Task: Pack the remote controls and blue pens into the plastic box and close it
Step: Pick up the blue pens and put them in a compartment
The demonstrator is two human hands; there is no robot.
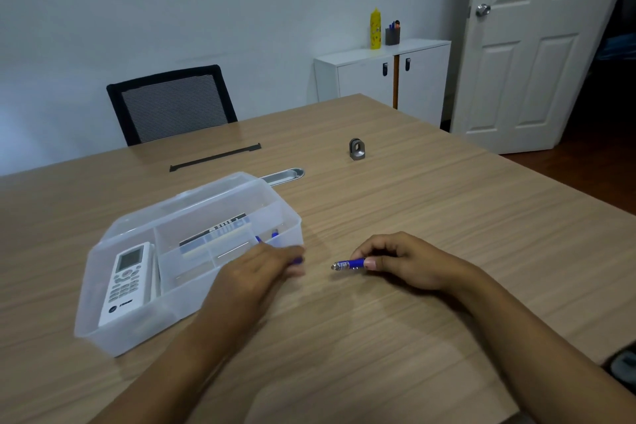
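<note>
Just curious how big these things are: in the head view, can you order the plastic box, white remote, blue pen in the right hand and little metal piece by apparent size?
1. plastic box
2. white remote
3. blue pen, partly hidden by the right hand
4. metal piece; it is farther away, so its true size against the pen is unsure.

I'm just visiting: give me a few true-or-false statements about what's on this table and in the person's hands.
1. The right hand holds a blue pen. True.
2. The plastic box is closed. False: its lid is open.
3. A white remote control lies in the box's left compartment. True.
4. The white remote lies on the bare table. False: it is inside the box.
5. The left hand is at the box's near right corner. True.
</note>
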